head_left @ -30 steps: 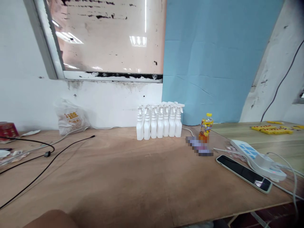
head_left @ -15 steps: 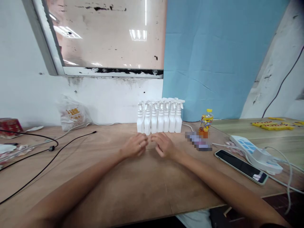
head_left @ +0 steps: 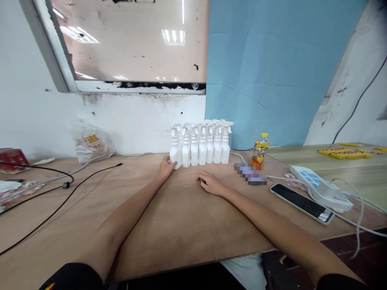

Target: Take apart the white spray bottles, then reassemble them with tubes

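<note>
Several white spray bottles [head_left: 202, 149] stand upright in close rows at the back of the wooden table [head_left: 175, 217]. At the left end of the front row, one spray bottle [head_left: 175, 153] leans slightly, its base gripped by my left hand [head_left: 165, 167], with the thumb in front and the other fingers partly hidden behind it. My right hand [head_left: 210, 183] rests on the table a little in front of the row, apart from the bottles. Its fingers are loosely curled and nothing shows in them.
A drink bottle with a yellow cap [head_left: 260, 151] and a pixelated flat object [head_left: 250, 174] stand right of the bottles. Further right lie a phone [head_left: 302, 203] and a power strip [head_left: 320, 189]. A plastic bag [head_left: 92, 143] and black cables [head_left: 69, 197] are on the left.
My left hand has moved left and away from my right hand, and has taken hold of the leftmost front spray bottle, which now tilts. My right hand has stayed near its place.
</note>
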### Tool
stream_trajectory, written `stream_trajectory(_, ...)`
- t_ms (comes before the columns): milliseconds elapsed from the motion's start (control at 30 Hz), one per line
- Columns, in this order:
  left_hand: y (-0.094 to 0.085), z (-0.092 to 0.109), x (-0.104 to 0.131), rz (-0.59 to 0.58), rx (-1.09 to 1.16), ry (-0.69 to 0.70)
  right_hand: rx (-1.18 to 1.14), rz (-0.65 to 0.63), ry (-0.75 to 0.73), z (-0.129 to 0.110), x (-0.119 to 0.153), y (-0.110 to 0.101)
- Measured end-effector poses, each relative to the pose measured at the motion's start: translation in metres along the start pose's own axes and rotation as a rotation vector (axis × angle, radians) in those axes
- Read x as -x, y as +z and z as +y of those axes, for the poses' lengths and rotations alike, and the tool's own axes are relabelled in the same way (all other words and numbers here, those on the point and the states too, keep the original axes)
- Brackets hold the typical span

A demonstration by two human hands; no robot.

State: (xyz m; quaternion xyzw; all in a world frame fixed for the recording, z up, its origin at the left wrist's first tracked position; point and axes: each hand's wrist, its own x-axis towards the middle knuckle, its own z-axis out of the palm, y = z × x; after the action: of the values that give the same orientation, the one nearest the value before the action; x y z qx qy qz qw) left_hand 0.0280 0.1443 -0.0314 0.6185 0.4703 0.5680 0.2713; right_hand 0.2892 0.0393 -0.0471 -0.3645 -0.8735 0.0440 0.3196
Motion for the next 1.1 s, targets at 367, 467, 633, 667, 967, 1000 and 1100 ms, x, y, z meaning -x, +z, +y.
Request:
stream_trajectory(367,-0.062,0.034,0.097,-0.296,0.279,-0.060,-0.673,0.127,0.326,-0.020,0.002,-0.028)
stream_trajectory(467,-0.056,0.044,0.108,-0.415,0.342,-0.108,-0.959,0.218,0.331,-0.030,0.001,-0.045)
stream_trajectory(633,-0.049,0.049,0.114,-0.563,0.347,-0.170,-1.240,0.401,0.378,-0.040,-0.005,-0.054)
stream_trajectory(667,-0.049,0.049,0.115,-0.588,0.339,-0.183,-1.261,0.460,0.411,-0.042,-0.006,-0.054)
stream_trajectory(967,-0.050,0.057,0.117,-0.742,0.377,-0.327,-1.264,0.513,0.499,-0.043,-0.004,-0.054)
stream_trajectory(1000,-0.051,0.056,0.116,-0.755,0.371,-0.335,-1.267,0.494,0.495,-0.042,-0.003,-0.052)
stream_trajectory(1100,-0.055,0.054,0.114,-0.766,0.349,-0.326,-1.302,0.402,0.453,-0.042,0.000,-0.052)
